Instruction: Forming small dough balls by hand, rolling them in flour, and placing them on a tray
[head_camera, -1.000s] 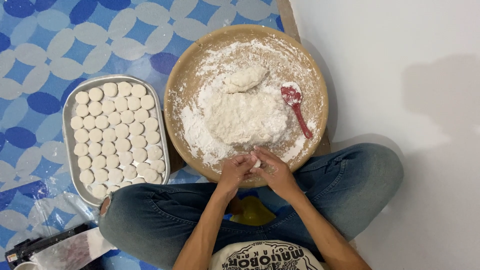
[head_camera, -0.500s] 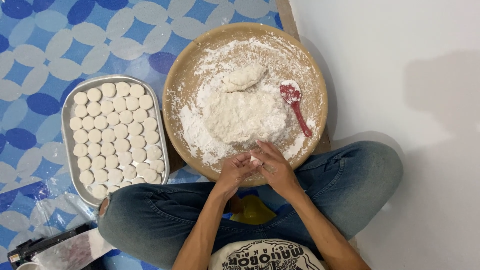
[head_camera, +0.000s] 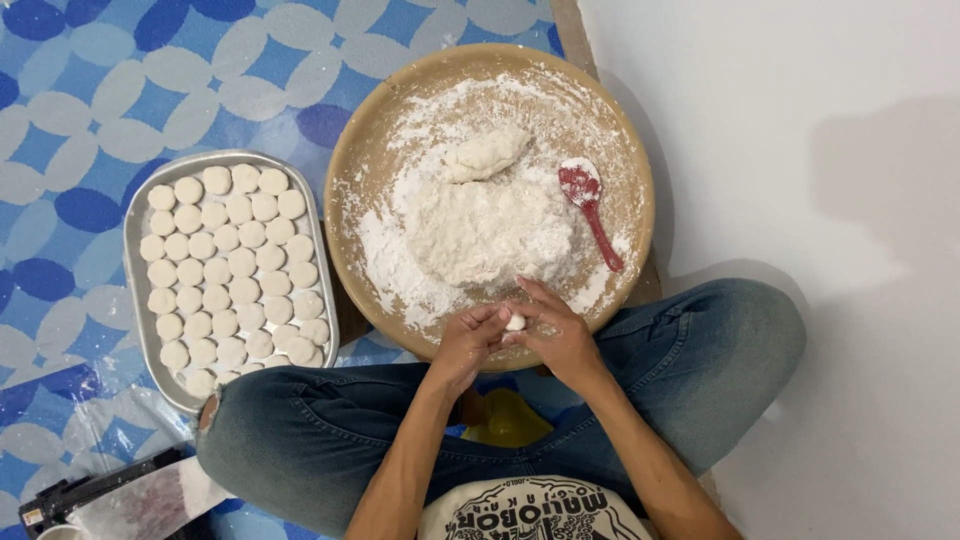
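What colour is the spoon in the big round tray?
The spoon is red, dusted with white flour; the head view shows it.

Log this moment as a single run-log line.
left hand: pinching small white dough piece | right hand: pinching same piece | over: round tan floured tray | beside: grey metal tray of dough discs

A metal tray (head_camera: 135, 290) filled with rows of flat white dough discs (head_camera: 232, 268) was placed on the blue patterned mat (head_camera: 80, 90); a red spoon (head_camera: 592, 208) was laid in the flour
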